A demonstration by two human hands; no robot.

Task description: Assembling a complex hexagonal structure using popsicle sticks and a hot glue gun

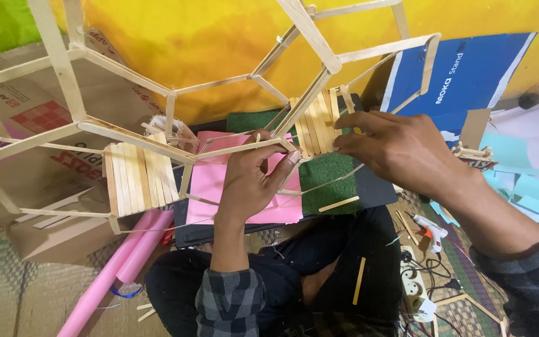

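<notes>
Stick wheel frame [176,93] stands mostly built, one slatted seat [137,178] hung. My left hand [254,181] pinches the frame's joint; my right hand [400,150] holds the second slat panel [316,125] against it, not yet fixed.

Both hands [254,175] [400,146] pinch the stick frame [126,134] — fingers (bare) closed.
</notes>
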